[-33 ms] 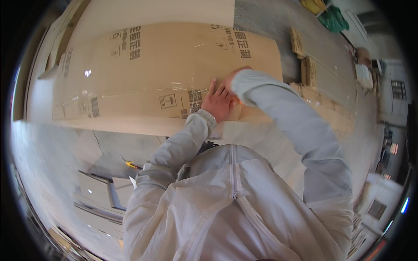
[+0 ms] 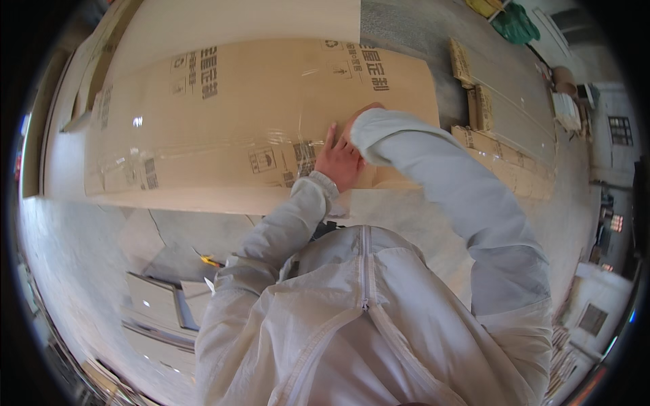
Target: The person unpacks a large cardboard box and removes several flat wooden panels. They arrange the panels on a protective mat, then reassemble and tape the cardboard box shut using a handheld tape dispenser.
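Observation:
A large brown cardboard package (image 2: pixel 250 101) with dark printing lies before me, clear tape (image 2: pixel 284 139) running along it. Near its front edge, my left hand (image 2: pixel 338 166) rests flat on the cardboard, fingers extended and the index finger pointing away from me. Right beside it, my right hand (image 2: pixel 360 124) is bent over the same spot. The grey sleeve and the left hand cover most of its fingers, so whether it grips anything is hidden.
Flat cardboard packages (image 2: pixel 511 128) lie to the right. A green bag (image 2: pixel 516 27) sits at the far right. On the floor at left are a yellow-handled tool (image 2: pixel 208 260) and framed panels (image 2: pixel 159 298). A pale board (image 2: pixel 250 20) lies behind the package.
My right hand and its sleeve have shifted slightly to the left, closer over the left hand. The left hand stays in place on the cardboard.

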### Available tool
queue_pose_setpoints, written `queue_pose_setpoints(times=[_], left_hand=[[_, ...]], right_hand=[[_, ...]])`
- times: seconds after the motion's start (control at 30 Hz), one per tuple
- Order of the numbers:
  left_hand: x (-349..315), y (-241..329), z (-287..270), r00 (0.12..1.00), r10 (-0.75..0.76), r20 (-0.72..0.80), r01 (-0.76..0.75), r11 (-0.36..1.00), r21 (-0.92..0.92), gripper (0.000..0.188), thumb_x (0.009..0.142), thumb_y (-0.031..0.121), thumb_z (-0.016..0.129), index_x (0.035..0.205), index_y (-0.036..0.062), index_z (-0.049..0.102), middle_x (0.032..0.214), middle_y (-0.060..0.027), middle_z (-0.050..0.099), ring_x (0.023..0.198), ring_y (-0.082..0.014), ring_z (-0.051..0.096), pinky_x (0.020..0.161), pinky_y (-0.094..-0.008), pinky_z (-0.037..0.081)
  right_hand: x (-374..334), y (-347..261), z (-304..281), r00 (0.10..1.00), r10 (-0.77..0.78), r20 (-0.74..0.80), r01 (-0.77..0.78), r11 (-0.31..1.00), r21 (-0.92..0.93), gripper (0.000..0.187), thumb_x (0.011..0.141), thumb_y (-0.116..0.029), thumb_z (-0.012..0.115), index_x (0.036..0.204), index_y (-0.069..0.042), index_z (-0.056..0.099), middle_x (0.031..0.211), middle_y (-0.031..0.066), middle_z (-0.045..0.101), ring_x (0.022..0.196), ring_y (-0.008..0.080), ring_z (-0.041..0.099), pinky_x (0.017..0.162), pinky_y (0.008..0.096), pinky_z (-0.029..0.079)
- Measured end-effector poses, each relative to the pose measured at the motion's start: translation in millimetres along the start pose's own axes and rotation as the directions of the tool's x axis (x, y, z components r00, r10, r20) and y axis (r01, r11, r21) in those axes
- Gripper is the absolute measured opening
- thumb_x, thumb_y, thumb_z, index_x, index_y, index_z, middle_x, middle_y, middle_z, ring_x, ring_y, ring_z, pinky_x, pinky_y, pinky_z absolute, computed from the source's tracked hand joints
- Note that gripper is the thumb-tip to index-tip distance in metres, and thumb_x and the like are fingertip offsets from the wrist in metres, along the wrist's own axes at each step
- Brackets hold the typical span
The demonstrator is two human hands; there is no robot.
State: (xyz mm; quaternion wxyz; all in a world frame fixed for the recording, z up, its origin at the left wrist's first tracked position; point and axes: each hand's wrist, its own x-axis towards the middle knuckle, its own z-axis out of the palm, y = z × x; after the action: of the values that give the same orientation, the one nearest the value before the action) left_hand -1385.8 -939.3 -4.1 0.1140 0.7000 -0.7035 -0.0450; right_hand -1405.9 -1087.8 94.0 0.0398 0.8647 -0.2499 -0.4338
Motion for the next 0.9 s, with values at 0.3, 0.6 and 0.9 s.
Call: queue_pose_setpoints(times=[0.3,0.6,0.9], left_hand=[[-9.8,5.3,0.6,0.996,-0.067,-0.060,0.038,0.920,-0.391,0.054,0.098,0.038,0.040,0.146,0.0122,0.041,0.152,-0.0118,0.037,0.142,-0.0298,0.031,0.119,-0.0582,0.009],[4.7,38.6,4.5,0.999,-0.004,-0.053,-0.001,0.995,-0.096,0.060,0.099,0.041,0.038,0.149,0.0090,0.034,0.159,-0.0096,0.025,0.149,-0.0271,0.016,0.115,-0.0662,0.006],[-44.1,48.2,4.3,1.000,0.000,0.014,0.003,0.979,-0.203,0.064,0.092,0.031,0.053,0.149,0.0067,0.033,0.158,-0.0075,0.028,0.148,-0.0259,0.019,0.120,-0.0548,0.010]], right_hand=[[45.3,-42.7,7.6,0.978,0.205,0.048,-0.192,0.962,-0.194,0.031,0.085,-0.020,0.055,0.110,-0.010,0.072,0.112,0.0127,0.070,0.104,0.0294,0.067,0.086,0.0424,0.054],[-122.7,140.3,-4.7,0.989,0.109,-0.104,-0.051,0.891,0.451,0.034,0.088,-0.016,0.055,0.117,-0.006,0.068,0.117,0.0140,0.069,0.105,0.0280,0.067,0.090,0.0371,0.052],[11.4,26.6,46.1,0.918,-0.119,-0.377,0.217,-0.646,0.732,0.026,0.097,-0.028,0.058,0.113,-0.008,0.062,0.077,0.0048,0.062,0.059,0.0150,0.057,0.046,0.0327,0.050]])
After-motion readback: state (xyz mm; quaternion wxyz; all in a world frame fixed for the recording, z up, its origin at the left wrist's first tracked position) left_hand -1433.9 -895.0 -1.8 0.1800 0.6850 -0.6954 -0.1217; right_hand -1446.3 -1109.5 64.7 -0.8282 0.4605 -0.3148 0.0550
